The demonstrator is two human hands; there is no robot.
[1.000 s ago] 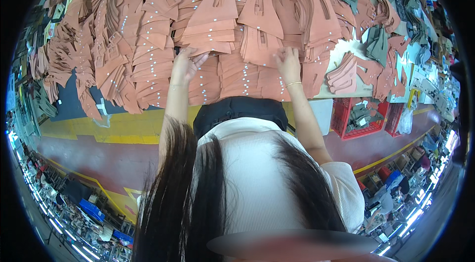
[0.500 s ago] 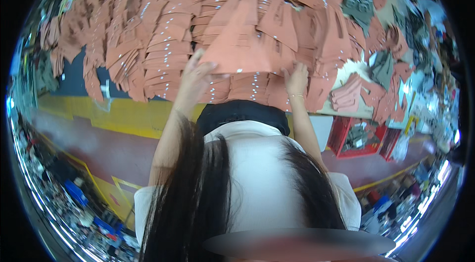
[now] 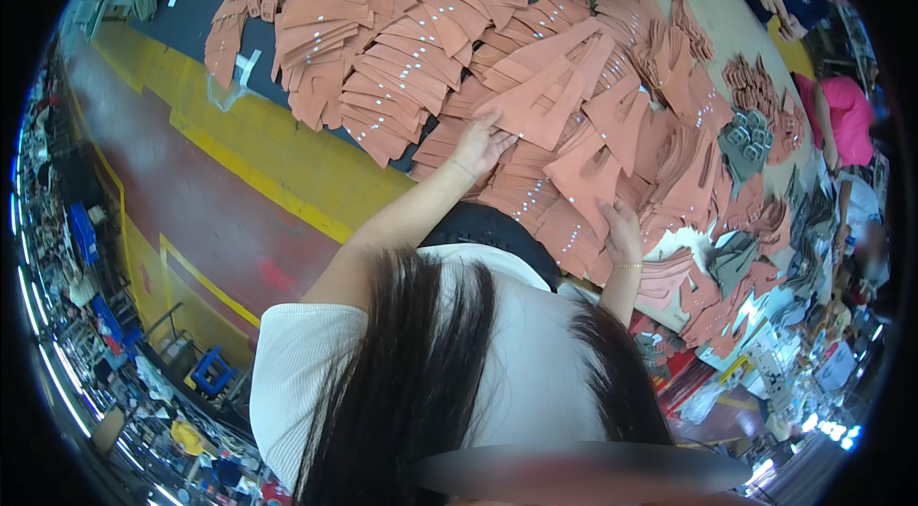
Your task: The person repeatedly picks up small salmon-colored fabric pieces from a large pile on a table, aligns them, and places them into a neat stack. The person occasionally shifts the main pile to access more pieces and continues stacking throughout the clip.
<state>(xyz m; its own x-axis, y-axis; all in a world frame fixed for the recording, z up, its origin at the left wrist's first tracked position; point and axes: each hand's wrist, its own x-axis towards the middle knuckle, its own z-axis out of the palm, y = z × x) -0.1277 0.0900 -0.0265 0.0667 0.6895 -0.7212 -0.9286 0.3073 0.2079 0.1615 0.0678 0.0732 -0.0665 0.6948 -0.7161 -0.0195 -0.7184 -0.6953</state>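
Salmon-coloured cut fabric pieces with small white stickers lie in overlapping stacks before me. My left hand [image 3: 481, 144] pinches the near left corner of a wide, tapering fabric panel [image 3: 535, 102], which lies over the stacks with its narrow end away from me. Lower and to the right, my right hand [image 3: 623, 231] has its thumb and fingers closed at the near edge of a second salmon fabric panel [image 3: 585, 183], which has a slit in it. The fingertips under both panels are partly hidden.
Dark green bundled pieces [image 3: 746, 138] and more salmon stacks cover the table's right side. A clear plastic bag [image 3: 232, 85] hangs at the left table edge. Past the table are another person's hands [image 3: 779, 13] and a person in pink [image 3: 843, 119]. A red crate [image 3: 681, 377] stands at lower right.
The view has turned, so the table now slants down to the right. My left hand, blurred and loose by the panel's corner before, now pinches it. My right hand is at another panel's edge.
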